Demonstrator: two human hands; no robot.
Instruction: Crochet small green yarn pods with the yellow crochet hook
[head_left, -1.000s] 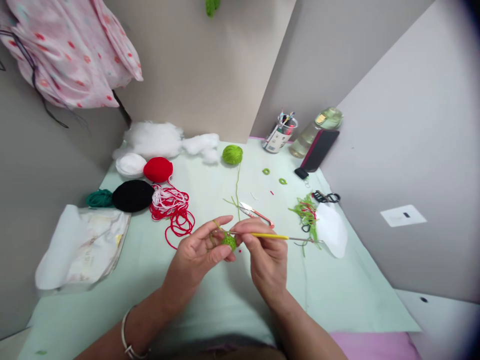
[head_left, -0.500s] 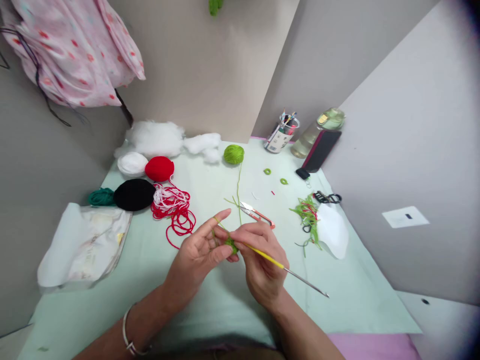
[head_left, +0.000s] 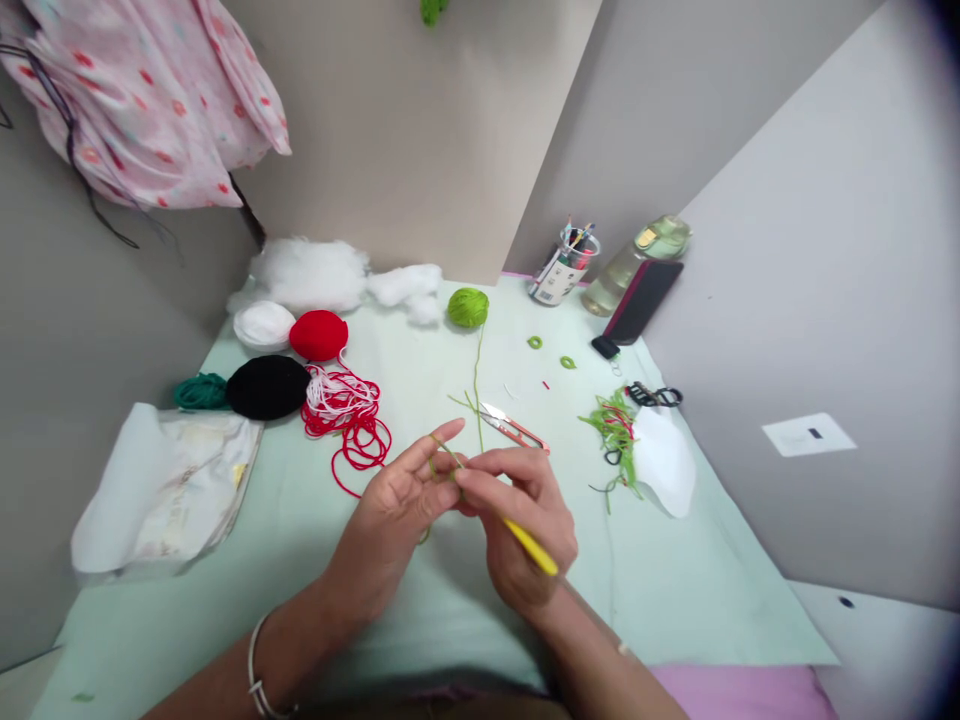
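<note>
My left hand (head_left: pixel 397 510) pinches a small green crochet piece, now mostly hidden between the fingers, with green yarn looped over the forefinger. My right hand (head_left: pixel 521 520) grips a yellow-handled crochet hook (head_left: pixel 531 546), its handle pointing down toward me and its tip at the left fingers. The green strand (head_left: pixel 476 385) runs from the hands up to a light green yarn ball (head_left: pixel 467 307) at the back of the pale green table (head_left: pixel 420 600).
Orange-handled snips (head_left: pixel 514 428) lie just beyond the hands. Red (head_left: pixel 319 335), black (head_left: pixel 268 387), white and dark green yarn balls and a loose red and white tangle (head_left: pixel 349 420) sit at left. Yarn scraps (head_left: pixel 615 430), black scissors, a pen cup (head_left: pixel 559 270), a bottle and a phone stand at right.
My right hand has swung the hook's handle from pointing right across the table to pointing down toward me. The green piece has slipped out of sight between the fingers.
</note>
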